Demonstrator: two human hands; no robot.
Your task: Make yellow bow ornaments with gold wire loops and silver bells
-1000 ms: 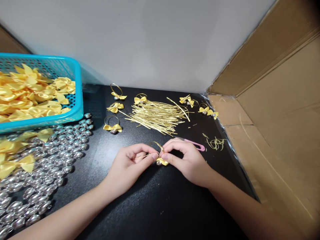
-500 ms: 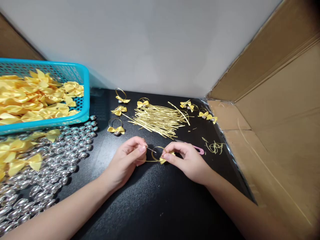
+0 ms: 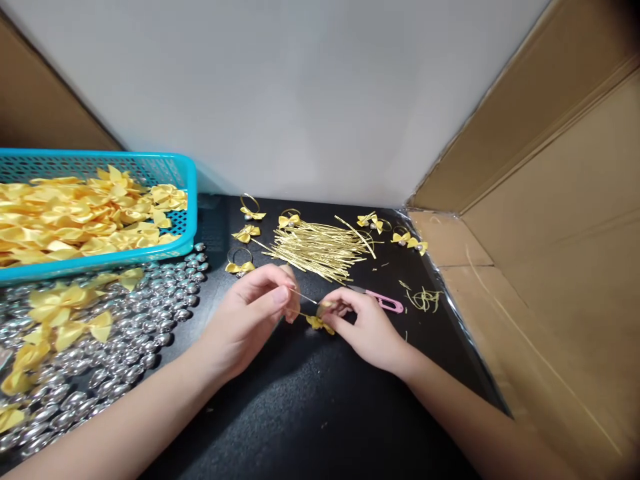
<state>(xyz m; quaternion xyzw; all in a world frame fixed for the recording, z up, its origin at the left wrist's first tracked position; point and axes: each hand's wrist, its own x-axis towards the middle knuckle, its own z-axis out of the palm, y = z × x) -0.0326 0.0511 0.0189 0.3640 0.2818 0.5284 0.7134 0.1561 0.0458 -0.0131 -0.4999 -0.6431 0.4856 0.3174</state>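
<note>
- The left hand (image 3: 250, 320) is being held apart from the right hand (image 3: 367, 330), whereas a second ago both sets of fingertips were meeting; a thin strand (image 3: 304, 295) is being pinched between left thumb and finger and aimed toward the right fingertips.
- A yellow bow (image 3: 320, 325) is being kept at the right fingertips, low over the middle of the bench (image 3: 280, 427); the right fingers are being closed in a pinch, but whether bow or loop is being gripped cannot be told.
- With the strand being drawn clear, the tying is apparently being left incomplete: a loose end is still being managed.
- Pink-handled snips (image 3: 387, 302) are lying just beyond the right hand, their blades reaching close behind its knuckles, so that side is being crowded.
- A ringed bow (image 3: 240, 267) is resting just past the left knuckles, where it could be brushed.
- Gold strips (image 3: 320, 250) are being kept heaped toward the far edge; curled clippings (image 3: 425, 300) are lying scattered near the right edge.
- Silver beads (image 3: 120, 333) are being spread over the left side, bordering the left forearm, with loose bows (image 3: 65, 307) lying on them.
- A blue basket (image 3: 193, 200) of bows is standing beyond the beads, toward the far left corner.
</note>
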